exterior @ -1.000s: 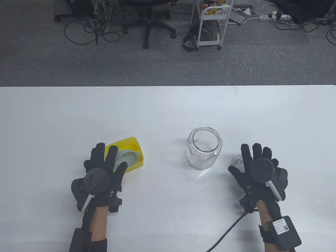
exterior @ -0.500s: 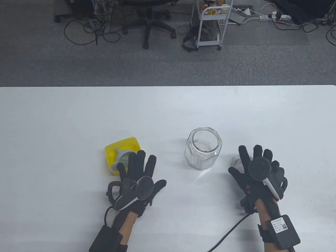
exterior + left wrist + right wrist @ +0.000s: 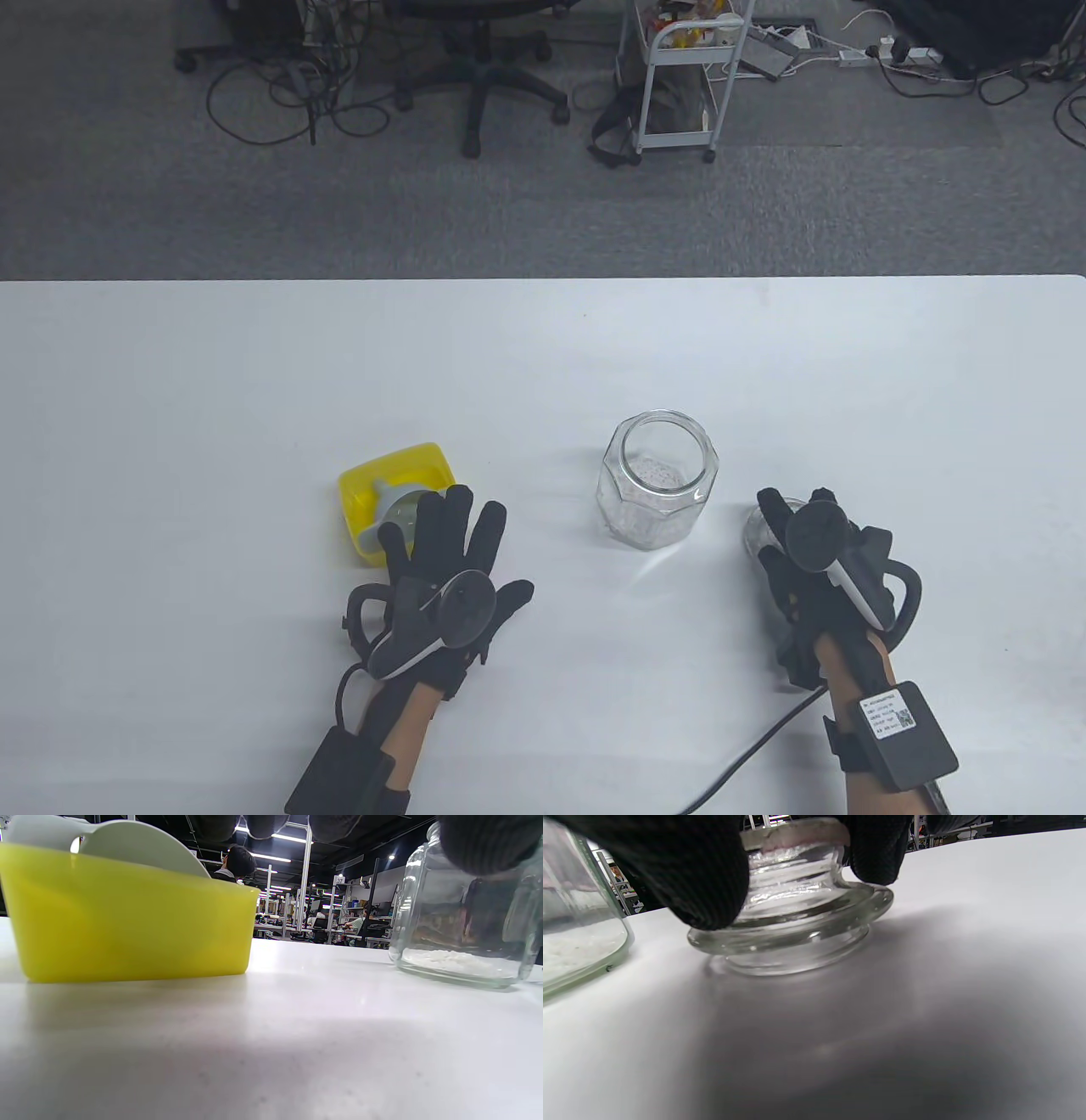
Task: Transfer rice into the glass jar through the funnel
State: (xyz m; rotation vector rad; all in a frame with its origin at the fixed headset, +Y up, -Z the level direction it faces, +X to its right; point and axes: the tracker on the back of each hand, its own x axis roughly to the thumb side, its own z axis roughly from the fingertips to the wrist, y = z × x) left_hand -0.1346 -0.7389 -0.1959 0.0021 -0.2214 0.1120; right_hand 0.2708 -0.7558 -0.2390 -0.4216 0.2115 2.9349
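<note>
- Your right hand (image 3: 836, 564) has its fingers (image 3: 691, 878) clamped around a small glass lid (image 3: 793, 908), which sits upside down on the bench (image 3: 254, 382) just right of the glass jar (image 3: 660, 488). It's smooth glass in cloth gloves, so I'd guess it can slide out if you lift it fast or tilted.
- That lid is close to the jar. Swing it left carelessly and you could clink glass on glass or nudge the jar off its spot.
- The jar is open and upright mid-bench, with a thin layer of rice (image 3: 454, 961) already at the bottom. Knock it and those grains go everywhere.
- Your left hand (image 3: 450, 586) lies flat with fingers spread apart, holding nothing, just in front of the yellow tub (image 3: 361, 492). The funnel (image 3: 399, 509) is lying in that tub, part of it hidden under your fingertips.
- The tub looks light. Hook the funnel out by the rim and you might drag or tip the whole tub.
- If the lid goes on now, the funnel step gets blocked. Can't tell which you're going for.
</note>
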